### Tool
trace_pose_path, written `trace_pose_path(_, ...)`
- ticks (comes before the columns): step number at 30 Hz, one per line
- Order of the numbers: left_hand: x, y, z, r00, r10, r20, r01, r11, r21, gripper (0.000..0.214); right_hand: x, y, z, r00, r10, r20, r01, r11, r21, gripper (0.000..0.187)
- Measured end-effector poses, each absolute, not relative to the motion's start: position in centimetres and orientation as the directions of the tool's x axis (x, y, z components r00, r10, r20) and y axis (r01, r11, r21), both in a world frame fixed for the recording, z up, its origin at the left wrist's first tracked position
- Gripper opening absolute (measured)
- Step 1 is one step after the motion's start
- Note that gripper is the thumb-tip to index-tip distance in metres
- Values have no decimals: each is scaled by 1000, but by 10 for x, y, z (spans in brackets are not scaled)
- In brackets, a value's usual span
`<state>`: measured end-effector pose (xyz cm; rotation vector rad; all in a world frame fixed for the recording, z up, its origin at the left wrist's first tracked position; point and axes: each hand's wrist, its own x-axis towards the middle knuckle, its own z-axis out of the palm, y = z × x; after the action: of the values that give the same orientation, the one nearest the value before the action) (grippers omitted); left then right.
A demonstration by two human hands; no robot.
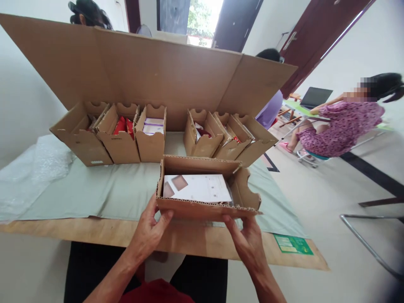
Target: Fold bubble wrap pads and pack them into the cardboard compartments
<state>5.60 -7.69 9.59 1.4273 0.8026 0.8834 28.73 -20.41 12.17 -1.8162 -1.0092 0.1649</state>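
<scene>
Between my two hands is an open-topped cardboard box (195,209), lying lengthwise near the table's front edge. My left hand (150,229) grips its left end, thumb on the near wall and fingers mostly hidden beneath. At the right end, my right hand (248,235) holds it the same way, thumb against the near wall. Inside the box lies a flat white carton (198,188) with brown square pictures on its left part. Something clear, perhaps plastic, shows at the carton's right end; I cannot make it out. The box's right end has a curved cut-out.
Behind stand several cardboard bins in two groups, including one with red packets (123,126) and one with white boxes (153,126). A tall cardboard panel (164,75) rises behind them. Bubble wrap (50,160) lies left on the green cloth (126,185). A seated person (344,126) is at right.
</scene>
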Motion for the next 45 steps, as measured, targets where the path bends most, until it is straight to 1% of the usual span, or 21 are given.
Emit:
trace_pose_path(2,55,-75,90,507,860,59,-20,-57,998,55,283,-217,104,678,663,318,546,-163,-822,39)
trace_pose_path(5,48,-55,89,538,838,95,-2,-111,994,53,264,-219,82,704,619,348,527,-128,-840,43)
trace_pose_path(8,50,-18,91,534,831,158,-31,-168,985,53,237,-213,68,700,605,379,550,-118,-827,55)
trace_pose_path(10,59,9,92,483,854,195,-38,-202,979,58,215,-214,60,656,631,413,598,-101,-795,66)
trace_pose_path(13,77,36,88,376,903,208,59,-247,967,64,183,-219,48,515,719,467,678,-9,-735,74)
trace_pose_path(15,86,37,83,345,918,198,136,-257,957,61,168,-221,42,442,765,469,687,47,-725,73)
trace_pose_path(17,89,23,75,358,917,175,157,-244,957,58,163,-218,39,417,785,457,677,66,-733,73)
trace_pose_path(22,75,-35,59,454,888,72,72,-118,990,63,177,-198,43,375,801,467,703,82,-706,76)
trace_pose_path(24,70,-47,59,506,858,93,20,-119,993,68,180,-190,45,362,808,465,703,91,-706,75)
trace_pose_path(27,71,-45,63,578,803,146,-27,-161,987,81,176,-180,46,342,841,420,668,97,-738,73)
trace_pose_path(29,77,-35,67,601,784,158,-4,-194,981,92,173,-175,47,353,859,370,621,80,-780,70)
trace_pose_path(31,83,-26,69,609,776,164,35,-234,972,96,173,-170,48,379,865,329,578,57,-814,66)
trace_pose_path(34,91,-15,69,594,786,173,57,-256,965,88,180,-161,48,389,870,302,552,43,-833,63)
trace_pose_path(36,95,-8,68,557,811,177,57,-250,967,81,187,-152,45,364,883,297,563,46,-825,63)
trace_pose_path(38,101,0,68,516,840,169,71,-238,969,74,196,-139,41,329,894,303,596,52,-802,63)
trace_pose_path(41,108,16,65,442,886,140,141,-223,965,65,208,-110,37,280,904,324,659,64,-749,64)
trace_pose_path(45,111,26,52,381,916,125,215,-219,952,66,219,-66,40,232,925,300,728,39,-684,71)
